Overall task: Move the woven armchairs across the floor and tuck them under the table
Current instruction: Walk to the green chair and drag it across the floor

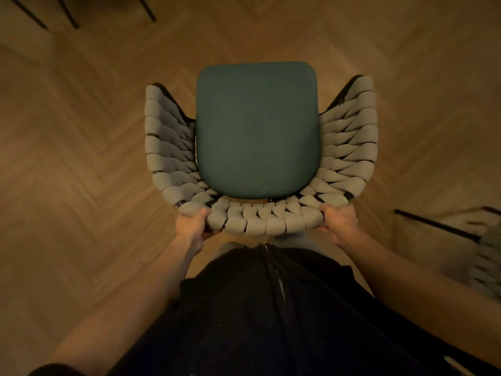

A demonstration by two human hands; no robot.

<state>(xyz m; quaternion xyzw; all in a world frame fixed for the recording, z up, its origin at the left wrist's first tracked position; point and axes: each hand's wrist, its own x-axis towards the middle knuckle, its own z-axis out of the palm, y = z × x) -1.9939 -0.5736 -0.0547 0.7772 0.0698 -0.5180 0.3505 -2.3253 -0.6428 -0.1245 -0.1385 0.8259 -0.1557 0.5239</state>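
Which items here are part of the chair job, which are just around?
In the job: armchair, left hand, right hand, second woven chair at right edge.
Just around: dark thin legs top left, wood floor.

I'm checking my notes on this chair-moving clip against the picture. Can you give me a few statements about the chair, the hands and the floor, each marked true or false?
1. Both hands grip the back rim of the woven armchair. True: the left hand and the right hand each hold it near a rear corner.
2. The seat cushion is red. False: the seat cushion is dark green.
3. The floor is herringbone wood. True: the floor shows that pattern.
4. A bag lies on the seat. False: nothing lies on the cushion.
5. The chair is already under the table. False: it stands on open floor; only dark thin legs show at the top left.
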